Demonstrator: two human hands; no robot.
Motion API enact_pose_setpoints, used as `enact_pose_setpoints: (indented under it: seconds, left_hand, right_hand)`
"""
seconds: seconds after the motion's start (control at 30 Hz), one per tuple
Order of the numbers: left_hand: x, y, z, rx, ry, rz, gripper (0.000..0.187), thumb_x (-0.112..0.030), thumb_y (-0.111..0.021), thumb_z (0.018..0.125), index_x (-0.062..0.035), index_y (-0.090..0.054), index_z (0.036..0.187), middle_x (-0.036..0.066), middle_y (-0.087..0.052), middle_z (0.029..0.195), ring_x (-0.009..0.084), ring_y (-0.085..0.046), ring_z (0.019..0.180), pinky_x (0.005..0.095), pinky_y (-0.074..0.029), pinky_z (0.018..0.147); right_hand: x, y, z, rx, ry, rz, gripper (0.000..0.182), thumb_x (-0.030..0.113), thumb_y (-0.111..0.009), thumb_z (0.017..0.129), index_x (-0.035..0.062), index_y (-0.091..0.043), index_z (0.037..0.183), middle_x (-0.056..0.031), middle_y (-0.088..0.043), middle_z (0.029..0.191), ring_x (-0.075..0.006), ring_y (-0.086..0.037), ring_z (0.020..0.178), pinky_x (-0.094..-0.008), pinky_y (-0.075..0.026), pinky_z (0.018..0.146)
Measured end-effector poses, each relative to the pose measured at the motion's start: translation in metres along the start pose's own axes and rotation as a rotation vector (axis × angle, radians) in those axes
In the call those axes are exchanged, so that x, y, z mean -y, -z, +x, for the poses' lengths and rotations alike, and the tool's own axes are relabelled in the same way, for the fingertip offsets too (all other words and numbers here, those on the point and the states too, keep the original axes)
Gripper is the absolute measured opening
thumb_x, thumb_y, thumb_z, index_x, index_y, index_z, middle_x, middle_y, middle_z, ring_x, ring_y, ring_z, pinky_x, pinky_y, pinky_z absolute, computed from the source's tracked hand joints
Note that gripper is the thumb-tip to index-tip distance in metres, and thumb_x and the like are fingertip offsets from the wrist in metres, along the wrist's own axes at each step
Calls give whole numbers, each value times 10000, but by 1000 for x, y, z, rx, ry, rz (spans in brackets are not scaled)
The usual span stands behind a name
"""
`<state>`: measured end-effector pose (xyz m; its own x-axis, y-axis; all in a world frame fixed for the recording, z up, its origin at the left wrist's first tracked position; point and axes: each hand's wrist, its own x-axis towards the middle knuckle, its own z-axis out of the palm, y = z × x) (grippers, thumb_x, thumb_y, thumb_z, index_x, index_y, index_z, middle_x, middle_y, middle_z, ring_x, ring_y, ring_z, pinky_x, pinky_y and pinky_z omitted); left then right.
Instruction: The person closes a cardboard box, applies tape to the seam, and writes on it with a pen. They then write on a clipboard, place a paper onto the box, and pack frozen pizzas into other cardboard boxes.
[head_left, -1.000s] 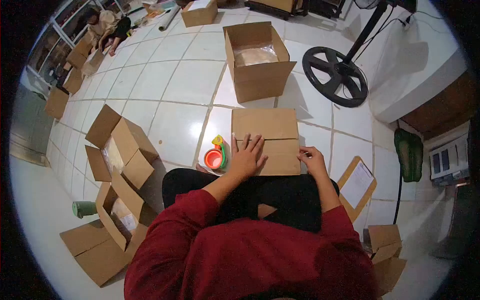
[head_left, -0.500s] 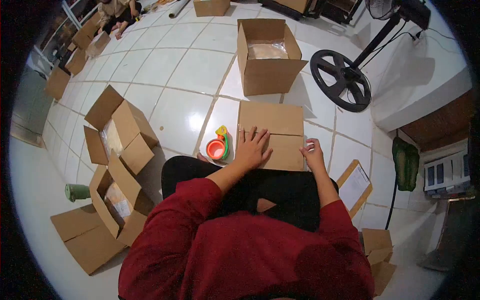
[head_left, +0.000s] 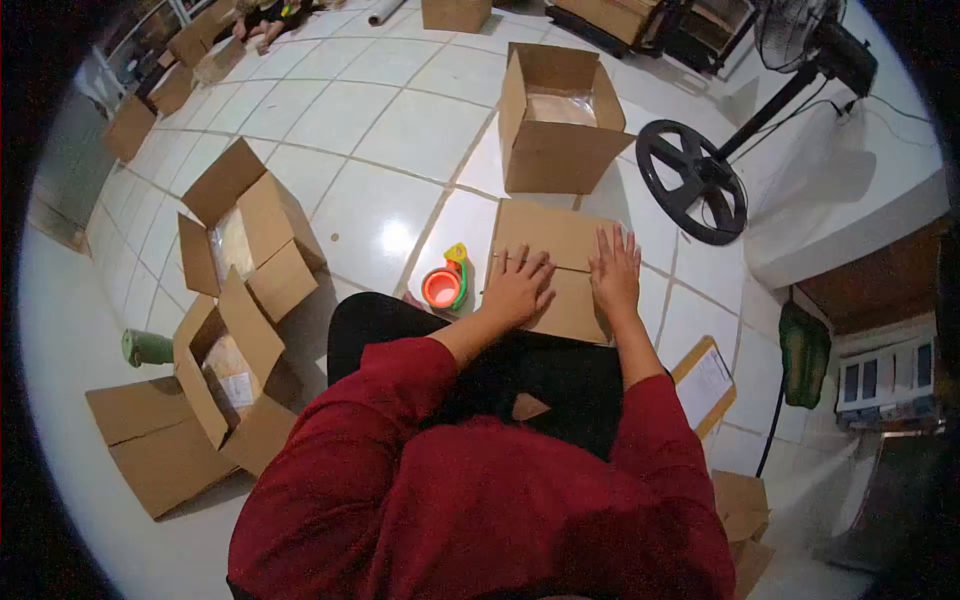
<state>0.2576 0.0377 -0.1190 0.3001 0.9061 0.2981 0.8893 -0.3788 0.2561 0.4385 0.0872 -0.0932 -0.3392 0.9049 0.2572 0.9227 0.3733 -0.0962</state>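
In front of me on the floor is a cardboard box (head_left: 555, 228) with its top flaps folded down and a seam across the middle. My left hand (head_left: 517, 288) lies on its top at the left, fingers spread over the seam. At the right side of the top, my right hand (head_left: 615, 270) rests flat with its fingers stretched out. Neither hand holds anything. Left of the box stands an orange and green tape dispenser (head_left: 442, 287) with a yellow tip, close to my left hand.
Behind the closed box stands an open box (head_left: 552, 157) with plastic-wrapped contents. Two open boxes (head_left: 285, 280) (head_left: 262, 432) are on the left, near a green cup (head_left: 147, 347). On the right are a fan (head_left: 693, 180) and a clipboard (head_left: 704, 385). Another person (head_left: 268, 25) sits far left.
My right hand has moved from the box's right edge, where its fingers were curled, onto the top and now lies flat. My left hand stays on the box. The whole view has shifted slightly.
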Motion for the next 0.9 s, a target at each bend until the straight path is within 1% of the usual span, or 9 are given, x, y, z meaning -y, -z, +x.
enact_pose_setpoints:
  seconds: [0.17, 0.2, 0.23, 0.3, 0.37, 0.47, 0.53, 0.7, 0.9]
  left_hand:
    - [-12, 3, -17, 111, -13, 71, 648, -501, -429, 740, -111, -296, 1241, 109, -264, 1293, 291, -223, 1197, 523, -91, 955]
    - [-19, 8, -27, 150, -155, 1, 718, -546, -437, 708, -117, -263, 1256, 110, -239, 1305, 298, -199, 1207, 534, -67, 953]
    - [-21, 10, -31, 188, -301, -69, 789, -591, -446, 675, -122, -230, 1272, 110, -214, 1317, 306, -175, 1217, 544, -43, 951]
    - [-20, 7, -27, 196, -250, -98, 890, -629, -476, 619, -127, -174, 1289, 120, -139, 1340, 330, -110, 1231, 563, -18, 941]
    - [-20, 12, -11, 261, -108, 15, 910, -628, -496, 599, -133, -171, 1290, 139, -99, 1345, 352, -78, 1231, 570, -18, 936]
    - [-20, 13, -10, 260, -136, -19, 920, -608, -532, 578, -153, -171, 1290, 149, -77, 1346, 364, -65, 1228, 584, -13, 930]
    - [-19, 15, -8, 250, -119, -23, 926, -596, -555, 559, -173, -176, 1290, 150, -89, 1343, 368, -74, 1225, 585, -11, 930]
    - [-16, 16, -6, 260, -91, -20, 933, -607, -559, 541, -190, -187, 1288, 156, -109, 1337, 375, -86, 1221, 581, -16, 933]
    - [-13, 16, 0, 276, -105, -24, 921, -618, -552, 538, -188, -217, 1280, 163, -133, 1330, 379, -114, 1214, 596, -22, 922]
  right_hand:
    - [15, -17, 4, 218, -184, 21, 528, 346, -389, 813, 157, -225, 1278, -90, -174, 1334, -278, -104, 1240, -447, -117, 986]
    - [17, -18, 2, 220, -182, 26, 528, 346, -389, 813, 157, -225, 1278, -90, -174, 1334, -278, -104, 1240, -447, -117, 986]
    - [17, -18, 1, 177, -164, -18, 516, 339, -402, 805, 149, -255, 1262, -95, -223, 1309, -285, -161, 1216, -456, -150, 969]
    - [16, -10, 7, 146, -156, -62, 504, 332, -415, 798, 142, -285, 1247, -100, -273, 1285, -292, -218, 1192, -466, -182, 952]
    - [5, 14, 39, 398, -139, 1, 441, 322, -436, 779, 113, -391, 1165, -107, -408, 1163, -301, -351, 1073, -458, -265, 886]
    - [-22, 2, 69, 323, -95, 34, 362, 311, -452, 763, 81, -476, 1042, -111, -488, 1020, -303, -424, 942, -423, -330, 809]
    - [-36, -20, 82, -25, -22, 120, 341, 313, -442, 773, 48, -494, 982, -130, -496, 997, -312, -443, 923, -389, -365, 783]
    - [-38, -53, 76, 134, -128, 256, 399, 368, -379, 810, 29, -487, 991, -140, -494, 991, -316, -466, 909, -372, -321, 854]
    - [-29, -34, 70, 170, -212, 62, 400, 391, -332, 822, 74, -494, 1004, -143, -477, 1037, -337, -412, 1007, -458, -192, 948]
